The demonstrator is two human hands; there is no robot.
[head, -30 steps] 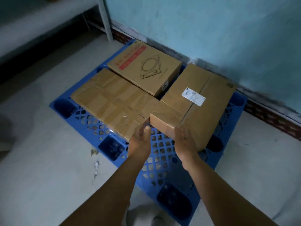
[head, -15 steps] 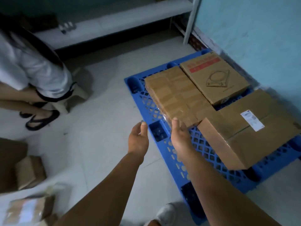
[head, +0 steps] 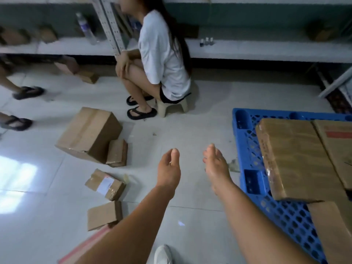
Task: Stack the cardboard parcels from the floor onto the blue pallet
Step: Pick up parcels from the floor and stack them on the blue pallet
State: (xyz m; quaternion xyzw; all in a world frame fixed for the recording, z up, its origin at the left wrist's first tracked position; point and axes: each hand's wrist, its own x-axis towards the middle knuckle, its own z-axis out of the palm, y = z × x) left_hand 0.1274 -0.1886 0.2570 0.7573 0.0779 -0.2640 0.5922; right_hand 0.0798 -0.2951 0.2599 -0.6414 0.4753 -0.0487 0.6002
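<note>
The blue pallet [head: 251, 149] lies at the right with three cardboard parcels on it: a taped flat one [head: 293, 159], one with a red stripe [head: 339, 145] and one at the lower right [head: 331, 229]. On the floor to the left lie a large parcel [head: 89, 134], a small one leaning against it [head: 117, 153], a labelled small parcel [head: 105, 184] and a flat one [head: 103, 215]. My left hand [head: 169, 168] and my right hand [head: 216, 164] hang over the bare floor, fingers relaxed, holding nothing.
A person in a white shirt [head: 162, 54] sits on a small stool [head: 171, 108] beyond the parcels. Other people's sandalled feet [head: 28, 92] are at the far left. A low shelf [head: 266, 50] with a bottle [head: 86, 27] runs along the back wall.
My hands let go of the parcel on the pallet and drew back. My view swung left from the pallet to the floor parcels and the seated person.
</note>
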